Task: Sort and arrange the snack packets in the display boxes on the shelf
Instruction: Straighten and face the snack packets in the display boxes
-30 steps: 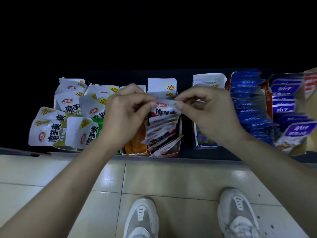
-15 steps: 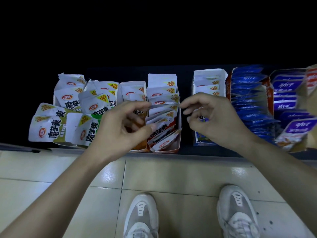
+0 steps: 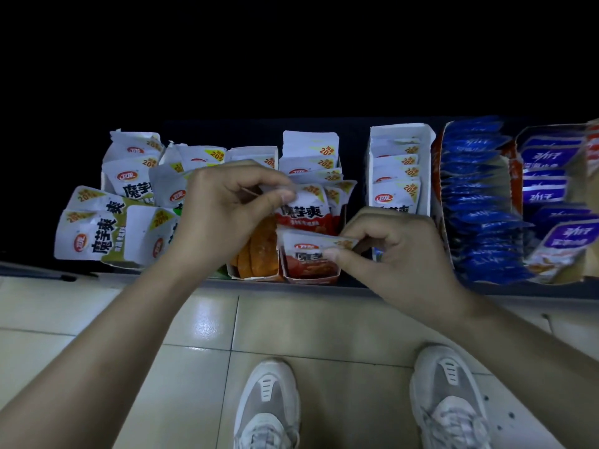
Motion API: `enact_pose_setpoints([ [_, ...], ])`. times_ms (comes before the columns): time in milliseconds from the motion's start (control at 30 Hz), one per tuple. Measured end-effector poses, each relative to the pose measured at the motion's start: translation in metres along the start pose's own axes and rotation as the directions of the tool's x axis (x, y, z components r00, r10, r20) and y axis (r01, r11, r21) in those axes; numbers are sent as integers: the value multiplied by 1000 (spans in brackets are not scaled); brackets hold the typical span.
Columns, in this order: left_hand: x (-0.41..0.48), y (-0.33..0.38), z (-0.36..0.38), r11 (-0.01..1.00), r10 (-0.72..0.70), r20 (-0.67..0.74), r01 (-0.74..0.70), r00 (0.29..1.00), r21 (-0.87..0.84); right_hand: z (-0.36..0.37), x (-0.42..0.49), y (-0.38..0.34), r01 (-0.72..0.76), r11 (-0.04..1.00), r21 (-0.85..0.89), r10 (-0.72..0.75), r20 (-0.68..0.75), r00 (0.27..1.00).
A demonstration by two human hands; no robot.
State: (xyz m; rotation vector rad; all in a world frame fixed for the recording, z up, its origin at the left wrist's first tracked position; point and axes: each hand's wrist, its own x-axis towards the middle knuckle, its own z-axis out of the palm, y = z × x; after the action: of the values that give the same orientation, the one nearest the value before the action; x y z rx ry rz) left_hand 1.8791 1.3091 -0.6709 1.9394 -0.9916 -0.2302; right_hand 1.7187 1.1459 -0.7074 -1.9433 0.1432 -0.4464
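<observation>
Landmark: red display box (image 3: 311, 280), mid-shelf, filled with red-and-white packets standing in a row. Left hand (image 3: 223, 215) sits over the box's left-rear side, with thumb and forefinger closed in a narrow pinch on the top edge of the rear red packet (image 3: 303, 210). That packet stands upright in the box, lifted above its neighbours. Right hand (image 3: 402, 254) is at the box's right-front corner, thumb and forefinger pinching the top right edge of the front red packet (image 3: 306, 257), other fingers curled. That packet is the frontmost in the box and leans slightly. Orange packets (image 3: 259, 254) sit in the box touching the red box's left wall. Further left, green-and-white packets (image 3: 94, 234) lie jumbled, some tipped over. Right of the red box, across a dark gap, is a white box (image 3: 400, 128) of white packets. Beyond it are blue packets (image 3: 476, 202), then purple packets (image 3: 547, 192). Tiled floor (image 3: 324, 319) and two shoes (image 3: 269, 406) are in front of the box, below the shelf edge.
</observation>
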Motion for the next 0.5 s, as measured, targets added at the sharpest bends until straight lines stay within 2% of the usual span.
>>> enact_pose_setpoints([
  [167,-4,-6,3,995,-93,98,95,991,-23,4,-12,10,-55,994,-94,62,75,995],
  [267,-15,-3,5,993,-110,-40,108,993,-46,3,-13,11,-104,993,-47,105,16,994],
  [333,-23,0,3,993,-94,-91,87,991,-80,2,-13,9,-99,995,-27,98,-40,994],
  [433,-35,2,4,997,-22,17,23,1000,-76,2,-11,7,-94,995,16,95,-88,992],
  [500,-44,-1,6,999,50,54,-50,997,-6,1,-11,5,-128,987,101,138,-101,985],
])
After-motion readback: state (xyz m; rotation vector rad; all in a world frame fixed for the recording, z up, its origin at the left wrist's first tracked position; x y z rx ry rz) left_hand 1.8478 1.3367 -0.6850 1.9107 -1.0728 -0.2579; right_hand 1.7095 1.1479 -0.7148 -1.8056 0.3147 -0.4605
